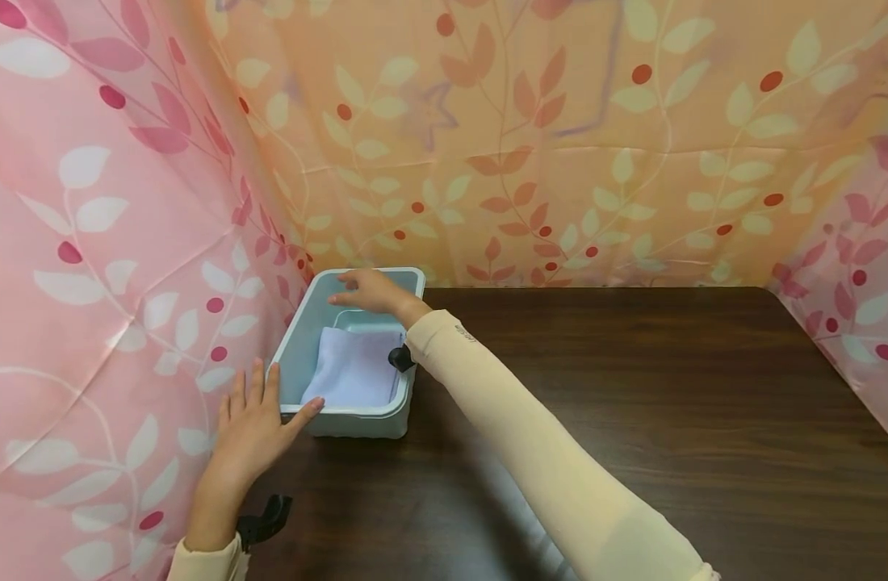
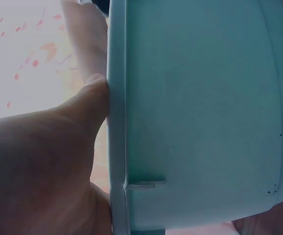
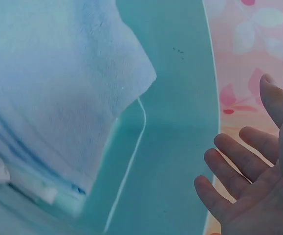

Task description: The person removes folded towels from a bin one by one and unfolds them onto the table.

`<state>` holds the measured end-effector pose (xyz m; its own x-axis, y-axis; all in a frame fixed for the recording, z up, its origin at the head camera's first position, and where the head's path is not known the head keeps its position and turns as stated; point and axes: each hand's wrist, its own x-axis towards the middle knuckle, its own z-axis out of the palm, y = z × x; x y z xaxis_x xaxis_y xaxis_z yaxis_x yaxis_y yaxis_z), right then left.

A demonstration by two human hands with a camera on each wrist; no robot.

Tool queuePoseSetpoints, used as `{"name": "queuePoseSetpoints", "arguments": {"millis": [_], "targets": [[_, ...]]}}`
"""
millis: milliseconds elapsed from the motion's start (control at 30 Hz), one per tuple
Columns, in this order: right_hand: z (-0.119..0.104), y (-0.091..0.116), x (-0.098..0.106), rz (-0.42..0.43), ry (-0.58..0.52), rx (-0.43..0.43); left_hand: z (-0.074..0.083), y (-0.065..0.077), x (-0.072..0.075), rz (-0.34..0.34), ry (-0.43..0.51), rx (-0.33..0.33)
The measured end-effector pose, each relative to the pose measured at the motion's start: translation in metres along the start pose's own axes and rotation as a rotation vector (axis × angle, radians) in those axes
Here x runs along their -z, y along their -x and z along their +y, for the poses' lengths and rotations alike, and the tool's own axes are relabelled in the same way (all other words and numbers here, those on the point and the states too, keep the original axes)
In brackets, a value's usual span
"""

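Observation:
A pale blue-green plastic bin (image 1: pixel 357 424) stands at the table's far left corner. Inside it lies a folded light lavender cloth (image 1: pixel 357 367), its edge and corner filling much of the right wrist view. My left hand (image 1: pixel 251 432) rests at the bin's near left corner with fingers spread and thumb along the front rim. In the left wrist view the thumb tip (image 2: pixel 98 81) touches the rim. My right hand (image 1: pixel 374 292) hovers over the far end of the bin, beyond the cloth, fingers loosely extended and holding nothing.
The dark wooden table (image 1: pixel 633 403) stretches to the right of the bin. A pink patterned curtain (image 1: pixel 88 282) hangs close along the bin's left side, and an orange one (image 1: pixel 524 161) runs behind the table. Black wrist mounts (image 1: pixel 265 520) sit on both arms.

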<state>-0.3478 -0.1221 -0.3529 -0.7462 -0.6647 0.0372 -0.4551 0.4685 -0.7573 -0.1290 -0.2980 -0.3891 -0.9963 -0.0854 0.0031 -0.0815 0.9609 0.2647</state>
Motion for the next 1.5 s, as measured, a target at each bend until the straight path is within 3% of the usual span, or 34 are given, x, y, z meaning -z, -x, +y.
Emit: {"name": "queuePoseSetpoints", "arguments": {"millis": [333, 567, 700, 900, 1067, 1500], "targets": [[0.001, -0.010, -0.020, 0.080, -0.206, -0.098, 0.000, -0.002, -0.004, 0.028, -0.017, 0.003], [0.008, -0.023, -0.037, 0.146, -0.225, -0.144, 0.000, -0.004, 0.000, 0.074, -0.042, -0.014], [0.011, -0.023, -0.052, 0.167, -0.233, -0.201, 0.002, -0.004, 0.002, 0.068, -0.051, -0.018], [0.007, -0.018, -0.068, 0.119, -0.228, -0.228, 0.003, -0.001, 0.003, 0.027, -0.024, -0.001], [0.007, -0.015, -0.068, 0.087, -0.222, -0.228, 0.003, -0.002, 0.004, 0.014, -0.022, 0.002], [0.019, -0.026, -0.069, -0.030, -0.153, -0.197, 0.005, -0.001, 0.005, 0.049, -0.071, -0.016]]}}
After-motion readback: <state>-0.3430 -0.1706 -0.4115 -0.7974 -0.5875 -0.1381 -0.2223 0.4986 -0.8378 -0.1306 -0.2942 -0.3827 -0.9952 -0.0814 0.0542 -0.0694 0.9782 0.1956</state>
